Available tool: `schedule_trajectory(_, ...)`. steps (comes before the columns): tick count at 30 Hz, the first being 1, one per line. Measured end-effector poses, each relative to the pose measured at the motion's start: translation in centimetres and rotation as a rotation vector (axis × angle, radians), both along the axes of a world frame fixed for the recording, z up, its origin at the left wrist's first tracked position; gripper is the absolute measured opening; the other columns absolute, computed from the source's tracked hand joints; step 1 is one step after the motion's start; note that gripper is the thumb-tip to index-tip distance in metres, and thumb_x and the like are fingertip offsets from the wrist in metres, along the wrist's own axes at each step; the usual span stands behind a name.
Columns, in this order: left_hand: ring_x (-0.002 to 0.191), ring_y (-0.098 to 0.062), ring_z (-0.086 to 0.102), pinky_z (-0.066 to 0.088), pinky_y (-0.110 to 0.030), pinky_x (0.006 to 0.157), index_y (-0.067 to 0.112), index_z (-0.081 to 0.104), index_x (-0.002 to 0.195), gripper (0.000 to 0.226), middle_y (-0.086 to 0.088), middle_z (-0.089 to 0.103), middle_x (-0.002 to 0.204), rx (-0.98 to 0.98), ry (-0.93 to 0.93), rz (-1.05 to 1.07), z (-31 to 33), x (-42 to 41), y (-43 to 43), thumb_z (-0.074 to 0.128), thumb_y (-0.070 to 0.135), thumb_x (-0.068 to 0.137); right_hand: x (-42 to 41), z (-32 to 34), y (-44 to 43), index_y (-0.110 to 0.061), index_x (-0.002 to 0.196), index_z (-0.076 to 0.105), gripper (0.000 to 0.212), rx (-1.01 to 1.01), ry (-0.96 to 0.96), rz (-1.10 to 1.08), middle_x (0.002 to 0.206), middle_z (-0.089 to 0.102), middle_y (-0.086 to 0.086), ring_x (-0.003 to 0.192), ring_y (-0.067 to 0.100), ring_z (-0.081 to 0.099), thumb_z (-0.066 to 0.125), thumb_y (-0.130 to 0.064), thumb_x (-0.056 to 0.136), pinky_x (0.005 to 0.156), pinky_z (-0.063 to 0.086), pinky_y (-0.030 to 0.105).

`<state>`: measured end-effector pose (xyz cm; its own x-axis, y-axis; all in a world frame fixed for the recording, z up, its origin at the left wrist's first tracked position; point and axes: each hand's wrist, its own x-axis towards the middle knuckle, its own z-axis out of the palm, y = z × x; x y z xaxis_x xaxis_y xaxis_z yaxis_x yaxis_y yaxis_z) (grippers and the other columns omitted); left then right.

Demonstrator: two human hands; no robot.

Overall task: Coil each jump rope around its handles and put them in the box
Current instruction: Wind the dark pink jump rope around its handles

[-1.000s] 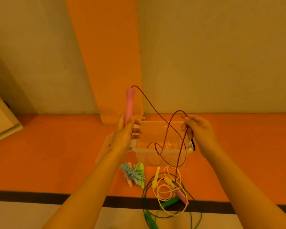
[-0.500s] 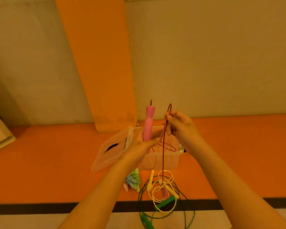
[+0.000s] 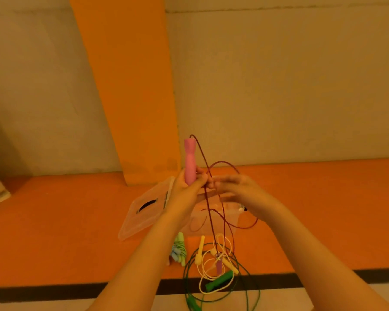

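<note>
The left hand [image 3: 186, 187] grips 1 pink handle [image 3: 189, 162] of a jump rope and holds it upright above the box, fingers curled round its lower half. A dark red cord [image 3: 225, 162] leaves the top of this handle, drops past the left hand's fingertips, arcs over the right hand [image 3: 240, 189] and hangs in loose loops in front of the box. It runs down to the 2nd pink handle [image 3: 219, 267], which sits low among the ropes on the orange floor [image 3: 65, 232].

The right hand is blurred. Its fingers reach toward the left hand and the cord, but whether they pinch the cord cannot be told.

The clear plastic box [image 3: 233, 223] stands on the floor behind the hands, with its lid [image 3: 142, 218] off and lying just beside it on the left.

Nearer the person lie a yellow jump rope [image 3: 200, 250] in loose loops and a green jump rope [image 3: 219, 282] whose cord rings them. A coiled green and blue bundle [image 3: 179, 251] lies just left of these, outside the box.
</note>
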<state>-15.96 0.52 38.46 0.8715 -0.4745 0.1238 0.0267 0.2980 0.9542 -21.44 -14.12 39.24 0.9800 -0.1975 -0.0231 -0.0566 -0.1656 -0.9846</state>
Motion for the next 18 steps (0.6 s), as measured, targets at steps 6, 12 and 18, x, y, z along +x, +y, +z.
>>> schedule_trajectory(6,0.076,-0.020,0.065,0.054,-0.038,0.085,0.011,0.051,0.096,0.013,-0.007,0.064,0.077,-0.122,-0.005,-0.015,0.6,1.1,-0.1,0.052,-0.002,0.094,0.7,-3.4,1.8,-0.017,0.129,0.054,0.040,-0.427,0.326,0.261,0.123,0.060,0.001,0.105,0.015,0.062,0.063,-0.025,0.090,0.085,0.053,0.030)
schedule_trajectory(12,0.096,-0.023,0.067,0.048,-0.033,0.088,0.012,0.048,0.093,0.013,-0.009,0.071,0.094,-0.181,0.038,-0.026,0.4,1.6,0.4,0.051,-0.001,0.094,1.8,-4.1,3.4,-0.020,0.081,0.058,0.024,-0.360,0.173,0.270,0.090,0.065,0.003,0.074,0.014,0.065,0.044,-0.015,0.100,0.067,0.047,0.024)
schedule_trajectory(18,0.098,-0.025,0.055,0.046,-0.031,0.089,0.022,0.046,0.134,0.060,-0.012,0.058,0.108,0.003,0.040,-0.213,-1.3,2.3,1.7,0.072,0.028,0.081,2.2,0.5,1.9,-0.013,0.086,0.060,0.022,0.059,-0.221,0.015,0.079,0.067,0.006,0.064,0.009,0.066,0.043,-0.010,0.100,0.069,0.053,0.024)
